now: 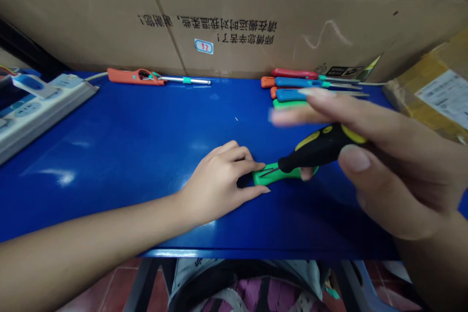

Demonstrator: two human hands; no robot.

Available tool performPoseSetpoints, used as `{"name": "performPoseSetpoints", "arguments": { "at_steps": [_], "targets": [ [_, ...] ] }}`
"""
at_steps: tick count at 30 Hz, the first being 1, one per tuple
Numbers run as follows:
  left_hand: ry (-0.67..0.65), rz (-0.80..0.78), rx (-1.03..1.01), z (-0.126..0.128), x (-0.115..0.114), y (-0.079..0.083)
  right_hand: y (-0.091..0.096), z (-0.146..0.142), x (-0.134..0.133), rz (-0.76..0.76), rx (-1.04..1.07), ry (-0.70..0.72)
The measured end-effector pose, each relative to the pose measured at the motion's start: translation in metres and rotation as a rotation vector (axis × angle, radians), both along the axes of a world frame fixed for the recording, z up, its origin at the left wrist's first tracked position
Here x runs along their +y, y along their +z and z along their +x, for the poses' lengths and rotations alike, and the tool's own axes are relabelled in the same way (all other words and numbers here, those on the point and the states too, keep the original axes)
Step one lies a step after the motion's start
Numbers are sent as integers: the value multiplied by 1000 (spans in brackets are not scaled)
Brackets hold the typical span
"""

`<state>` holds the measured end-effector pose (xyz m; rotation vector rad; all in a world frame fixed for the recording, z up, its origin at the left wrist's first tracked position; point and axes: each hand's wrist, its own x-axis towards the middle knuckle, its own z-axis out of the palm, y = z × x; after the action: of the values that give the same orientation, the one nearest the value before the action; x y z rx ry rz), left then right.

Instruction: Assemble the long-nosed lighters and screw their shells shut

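Observation:
A green plastic lighter handle (pixel 284 174) lies flat on the blue table. My left hand (pixel 223 180) has its thumb and fingers at the handle's left end, gripping it against the tabletop. In my right hand (pixel 398 161) is a black and yellow screwdriver (pixel 318 148), its grip lying between the thumb and fingers. The index finger is stretched forward and blurred. Tilted down to the left, the screwdriver's thin shaft reaches the green handle near its left end. Whether the tip sits in a recess cannot be made out. A fingertip of my right hand shows at the handle's right end.
Several long-necked lighters (pixel 296 83) in red, blue and green lie at the back right. An orange lighter (pixel 137 76) with a metal tube lies back left. A power strip (pixel 47 107) stands at left. Cardboard boxes (pixel 219 5) line the back and right.

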<state>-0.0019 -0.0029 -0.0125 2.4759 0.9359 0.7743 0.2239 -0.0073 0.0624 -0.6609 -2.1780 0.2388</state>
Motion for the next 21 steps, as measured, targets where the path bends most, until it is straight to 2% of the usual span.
{"name": "performPoseSetpoints", "arguments": {
  "at_steps": [1,4,6,8,10,16,19,21],
  "targets": [
    [1,5,-6,0,0,0,1,-1,0,22,10,23],
    [3,5,-17,0,0,0,3,-4,1,162,14,-46],
    [1,-5,-6,0,0,0,2,-5,1,92,-21,-46],
    [0,-13,6,0,0,0,-1,-5,0,-70,-42,30],
    [3,-14,10,0,-1,0,-2,-5,-2,-152,-45,75],
    [-11,3,-11,0,0,-1,-2,-6,0,89,-125,-53],
    [1,6,8,-1,0,0,-4,-3,0,47,-42,31],
    [7,1,16,-1,0,0,-5,-1,-1,-16,-78,61]
  ]
}}
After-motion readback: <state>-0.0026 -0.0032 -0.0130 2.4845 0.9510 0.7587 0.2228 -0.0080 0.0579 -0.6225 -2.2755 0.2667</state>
